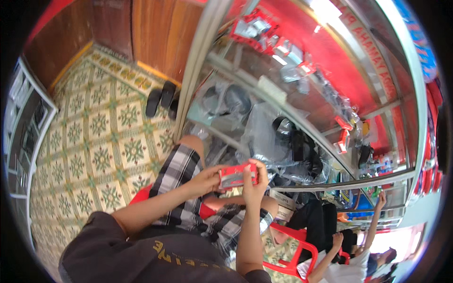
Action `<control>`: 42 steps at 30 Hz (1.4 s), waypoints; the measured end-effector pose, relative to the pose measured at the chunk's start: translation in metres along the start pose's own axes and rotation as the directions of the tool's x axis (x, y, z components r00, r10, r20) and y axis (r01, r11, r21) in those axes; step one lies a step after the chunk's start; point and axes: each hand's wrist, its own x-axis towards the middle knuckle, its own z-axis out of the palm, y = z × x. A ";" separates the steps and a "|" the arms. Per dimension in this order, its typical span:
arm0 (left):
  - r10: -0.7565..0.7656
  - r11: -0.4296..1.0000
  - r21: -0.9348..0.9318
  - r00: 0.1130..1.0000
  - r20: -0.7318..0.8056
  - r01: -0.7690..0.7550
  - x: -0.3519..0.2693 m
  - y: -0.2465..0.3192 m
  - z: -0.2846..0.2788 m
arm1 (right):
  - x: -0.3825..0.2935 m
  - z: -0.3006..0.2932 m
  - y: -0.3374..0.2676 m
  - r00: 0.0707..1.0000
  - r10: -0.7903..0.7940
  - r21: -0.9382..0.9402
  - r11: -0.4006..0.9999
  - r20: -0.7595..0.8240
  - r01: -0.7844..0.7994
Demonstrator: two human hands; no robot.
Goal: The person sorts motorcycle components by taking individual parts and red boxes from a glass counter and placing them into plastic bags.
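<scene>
A small red retail box (232, 176) with a grey panel on its front is held level above my lap, between both hands. My left hand (208, 182) grips its left end. At the opposite end, my right hand (257, 181) has its thumb on the face and fingers around the back. Directly beyond the box stands a glass display case (311, 129) with an aluminium frame. Behind the hands, on its lower level, lie plastic-wrapped goods (262, 132), among them dark headphones (238, 98).
Small boxed items (293, 53) line the case's upper shelf. To the right, a person in a white shirt (347, 270) sits by a red plastic chair (300, 247), one hand (381, 201) raised to the case. Black sandals (161, 99) lie on the patterned tile floor (102, 123). Another glass cabinet (35, 141) borders the left.
</scene>
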 end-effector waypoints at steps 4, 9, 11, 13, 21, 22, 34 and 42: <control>-0.025 0.993 -0.114 0.998 -0.051 0.019 0.000 0.005 -0.002 | 0.003 0.009 -0.018 0.974 -0.201 -0.097 0.977 -0.103 0.191; -0.056 0.880 -0.467 0.995 0.078 0.086 0.000 0.018 -0.005 | 0.008 0.025 -0.045 0.917 -0.262 -0.330 0.874 0.300 0.357; -0.059 0.853 -0.514 0.995 0.085 0.095 -0.001 0.016 -0.005 | 0.005 0.022 -0.045 0.924 -0.339 -0.243 0.895 0.178 0.375; -0.162 0.845 -0.505 0.984 0.071 0.176 -0.001 0.011 -0.004 | 0.007 0.021 -0.045 0.915 -0.402 -0.154 0.902 0.045 0.404; -0.189 0.902 -0.406 0.980 -0.061 0.148 -0.003 0.006 -0.003 | 0.010 -0.001 -0.044 0.963 -0.270 -0.177 0.948 0.002 0.266; -0.160 0.910 -0.396 0.985 -0.070 0.120 -0.003 0.005 -0.004 | 0.012 -0.006 -0.044 0.944 -0.326 -0.194 0.930 -0.049 0.311; -0.257 0.878 -0.443 0.959 -0.122 0.179 0.003 0.002 -0.008 | 0.153 -0.215 -0.026 0.616 -0.390 -0.259 0.920 -0.684 0.294; -0.259 0.961 -0.146 0.950 -0.174 0.235 -0.001 0.008 -0.018 | 0.098 -0.150 0.007 0.585 -0.531 -0.407 0.847 -0.612 0.343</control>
